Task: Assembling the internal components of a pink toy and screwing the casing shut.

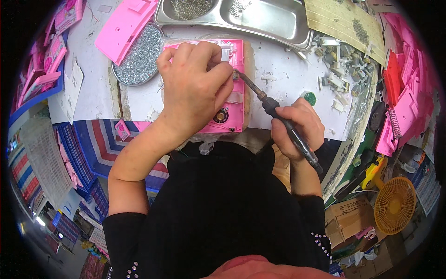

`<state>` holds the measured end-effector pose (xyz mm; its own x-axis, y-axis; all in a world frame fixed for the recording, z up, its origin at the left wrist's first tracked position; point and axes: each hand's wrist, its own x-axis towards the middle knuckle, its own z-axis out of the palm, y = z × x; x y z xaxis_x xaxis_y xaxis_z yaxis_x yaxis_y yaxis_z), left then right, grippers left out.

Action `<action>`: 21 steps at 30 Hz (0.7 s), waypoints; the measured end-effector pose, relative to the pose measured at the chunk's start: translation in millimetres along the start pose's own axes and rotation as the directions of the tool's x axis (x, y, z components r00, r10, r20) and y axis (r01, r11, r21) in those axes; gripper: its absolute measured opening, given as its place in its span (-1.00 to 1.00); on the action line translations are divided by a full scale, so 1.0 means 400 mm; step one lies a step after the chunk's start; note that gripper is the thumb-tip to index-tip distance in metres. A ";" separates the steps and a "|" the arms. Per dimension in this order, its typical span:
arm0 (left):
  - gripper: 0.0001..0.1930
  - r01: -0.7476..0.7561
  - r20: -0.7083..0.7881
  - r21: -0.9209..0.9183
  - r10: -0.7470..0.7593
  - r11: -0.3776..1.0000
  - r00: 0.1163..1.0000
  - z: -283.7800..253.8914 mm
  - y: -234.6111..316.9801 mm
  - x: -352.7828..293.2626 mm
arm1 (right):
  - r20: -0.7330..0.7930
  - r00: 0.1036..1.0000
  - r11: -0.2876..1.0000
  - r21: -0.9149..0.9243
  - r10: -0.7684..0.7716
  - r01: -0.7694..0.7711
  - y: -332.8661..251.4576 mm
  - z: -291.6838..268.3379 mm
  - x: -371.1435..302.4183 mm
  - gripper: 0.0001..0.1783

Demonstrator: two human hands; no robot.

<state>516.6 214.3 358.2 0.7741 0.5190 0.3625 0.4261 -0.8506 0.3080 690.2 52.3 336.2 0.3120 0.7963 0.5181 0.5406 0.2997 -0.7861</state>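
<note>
A pink plastic housing lies open on the white work table, with a small round speaker near its lower edge. My left hand rests on top of the housing, fingers curled and pinched near its upper right part; what they pinch is hidden. My right hand grips a dark soldering iron like a pen. Its rusty tip touches the housing right beside my left fingertips.
A round dish of small screws sits left of the housing, a pink panel above it. A steel tray stands at the back. Small metal parts and pink pieces lie right. An orange fan stands below.
</note>
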 end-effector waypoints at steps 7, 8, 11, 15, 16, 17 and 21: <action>-0.86 -0.019 0.015 0.011 0.019 1.000 1.000 -0.003 0.000 0.002 | 0.041 0.998 0.999 -0.033 -0.037 0.038 0.001 -0.008 0.001 -0.70; -0.86 -0.021 0.018 0.014 0.021 1.000 1.000 -0.003 -0.001 0.002 | 0.040 0.998 0.998 -0.034 -0.042 0.044 0.002 -0.010 0.002 -0.70; -0.86 -0.015 0.034 0.026 0.014 1.000 0.999 -0.005 0.003 0.002 | 0.027 0.998 0.998 -0.030 -0.054 0.055 0.005 -0.018 0.003 -0.69; -0.88 -0.022 0.025 0.030 0.021 0.999 0.999 -0.006 0.006 0.007 | 0.012 0.999 0.999 -0.023 -0.043 0.043 0.004 -0.026 -0.003 -0.69; -0.88 -0.025 0.015 0.030 0.024 0.999 1.000 0.000 0.005 0.006 | 0.012 0.999 0.999 -0.022 -0.040 0.040 0.005 -0.026 -0.004 -0.70; -0.86 -0.028 0.005 0.030 0.028 0.999 1.000 0.002 0.004 0.005 | 0.005 0.999 0.999 -0.022 -0.042 0.042 0.005 -0.025 -0.005 -0.71; -0.87 -0.023 0.053 0.051 0.021 0.998 0.998 -0.009 0.008 0.006 | -0.007 0.999 0.999 -0.026 -0.035 0.035 0.001 -0.026 -0.009 -0.74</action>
<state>518.4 213.0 363.2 0.8063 0.4962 0.3220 0.4314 -0.8657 0.2538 697.4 44.0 337.5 0.2983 0.7819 0.5474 0.5709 0.3134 -0.7588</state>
